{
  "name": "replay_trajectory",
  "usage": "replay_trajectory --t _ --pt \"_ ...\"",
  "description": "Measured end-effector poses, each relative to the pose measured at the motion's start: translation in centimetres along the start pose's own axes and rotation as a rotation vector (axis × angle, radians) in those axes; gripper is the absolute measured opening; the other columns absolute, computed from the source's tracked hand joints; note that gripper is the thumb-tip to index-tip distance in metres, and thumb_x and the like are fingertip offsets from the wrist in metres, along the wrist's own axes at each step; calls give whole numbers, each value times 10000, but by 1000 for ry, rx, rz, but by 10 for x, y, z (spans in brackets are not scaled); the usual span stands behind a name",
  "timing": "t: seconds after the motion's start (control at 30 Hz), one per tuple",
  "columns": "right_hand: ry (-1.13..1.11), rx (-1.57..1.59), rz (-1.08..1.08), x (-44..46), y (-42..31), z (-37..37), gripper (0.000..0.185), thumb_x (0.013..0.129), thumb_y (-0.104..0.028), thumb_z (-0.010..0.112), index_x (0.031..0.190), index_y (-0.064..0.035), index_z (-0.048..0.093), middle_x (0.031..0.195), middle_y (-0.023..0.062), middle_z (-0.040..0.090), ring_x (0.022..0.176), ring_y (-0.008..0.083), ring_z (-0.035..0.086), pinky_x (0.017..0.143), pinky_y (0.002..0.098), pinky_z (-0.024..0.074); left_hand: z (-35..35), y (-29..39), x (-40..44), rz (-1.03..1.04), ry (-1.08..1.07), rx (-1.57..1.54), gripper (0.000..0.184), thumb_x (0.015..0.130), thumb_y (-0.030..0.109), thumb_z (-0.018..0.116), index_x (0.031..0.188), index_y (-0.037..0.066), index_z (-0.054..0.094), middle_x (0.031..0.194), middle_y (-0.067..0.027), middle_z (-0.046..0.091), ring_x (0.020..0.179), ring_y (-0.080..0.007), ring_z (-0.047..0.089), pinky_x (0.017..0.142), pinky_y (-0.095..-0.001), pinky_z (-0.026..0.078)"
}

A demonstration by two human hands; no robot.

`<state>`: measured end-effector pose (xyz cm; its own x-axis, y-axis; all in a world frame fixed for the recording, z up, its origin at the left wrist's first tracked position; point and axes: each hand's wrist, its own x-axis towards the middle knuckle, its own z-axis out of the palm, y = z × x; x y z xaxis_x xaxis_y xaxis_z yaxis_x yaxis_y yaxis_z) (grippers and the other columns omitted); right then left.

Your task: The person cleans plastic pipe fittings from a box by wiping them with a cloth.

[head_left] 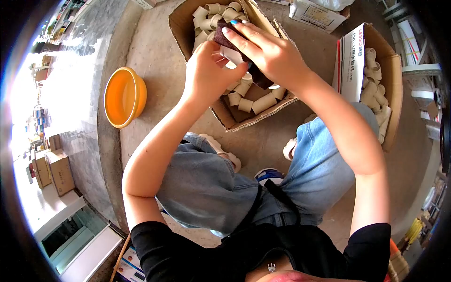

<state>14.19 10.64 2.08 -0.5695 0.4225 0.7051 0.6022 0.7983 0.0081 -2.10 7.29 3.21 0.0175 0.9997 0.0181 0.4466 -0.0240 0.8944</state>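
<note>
Above an open cardboard box (235,126) of cream pipe fittings (264,103), my left hand (206,70) grips a white fitting (231,55), its fingers curled round it. A dark brown cloth (259,76) lies over the fitting, pressed there by my right hand (275,54). The right fingers are stretched along the cloth and close together, with blue on one nail. Both hands are nearly touching. Part of the held fitting is hidden by the cloth and fingers.
An orange bowl (125,97) is on the floor to the left. To the right stands another cardboard box (393,89) with more fittings. A white carton (315,16) is at the top. My knees are below the middle box, and shelves line the right edge.
</note>
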Motion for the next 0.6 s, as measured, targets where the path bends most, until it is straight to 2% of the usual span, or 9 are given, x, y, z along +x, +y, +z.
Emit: replay_trajectory --t 0.07,0.17,0.2,0.3,0.33,0.43,0.47,0.6 --pt "54 48 -102 2 5 -3 363 796 -114 536 1152 -73 593 1167 117 589 1049 251 594 856 313 507 -4 2 3 -64 -34 -229 460 603 197 782 932 -45 571 924 -122 627 865 -144 620 725 -263 510" --pt "28 146 -265 4 6 -1 355 751 -80 576 1101 -64 631 1167 93 592 1094 254 565 857 319 519 -15 6 5 -182 -161 -96 453 605 181 785 936 -44 574 900 -107 643 878 -116 612 708 -248 506" --pt "10 100 -261 4 6 1 352 798 -111 535 1142 -76 601 1174 98 588 1072 250 580 872 306 499 -12 -3 7 -76 -99 -68 449 604 191 785 928 -42 578 846 -80 638 830 -116 616 690 -252 506" --pt "9 65 -66 -3 -1 10 393 799 -96 528 1189 -63 562 1159 124 588 1016 245 610 814 295 525 -8 -15 5 -3 -78 17 447 604 198 786 930 -34 586 813 -61 629 792 -123 615 687 -257 506" --pt "-27 78 7 -6 -1 13 410 804 -87 516 1212 -38 528 1096 150 608 876 246 654 725 300 549 -7 -15 2 -30 -90 -17 490 600 212 796 970 -26 582 823 -63 618 783 -140 613 700 -265 510" --pt "-135 141 197 -12 2 16 400 808 -93 518 1203 -30 524 1022 155 628 739 257 663 648 321 553 -8 -5 -5 -36 -49 9 543 593 220 806 1016 -24 567 883 -81 610 798 -142 613 714 -266 514" --pt "-157 222 294 -14 3 18 407 760 -84 580 1162 -27 549 914 164 648 716 285 656 656 352 538 -11 -2 -6 -40 -40 57 578 595 218 806 1053 -26 550 955 -101 591 816 -166 620 730 -278 520" --pt "-96 591 540 -8 -5 15 479 637 -47 659 1110 -20 590 854 204 638 792 310 649 700 372 505 -15 -2 -10 129 -3 154 571 610 194 789 1072 -27 536 1022 -116 560 885 -229 618 767 -311 527"
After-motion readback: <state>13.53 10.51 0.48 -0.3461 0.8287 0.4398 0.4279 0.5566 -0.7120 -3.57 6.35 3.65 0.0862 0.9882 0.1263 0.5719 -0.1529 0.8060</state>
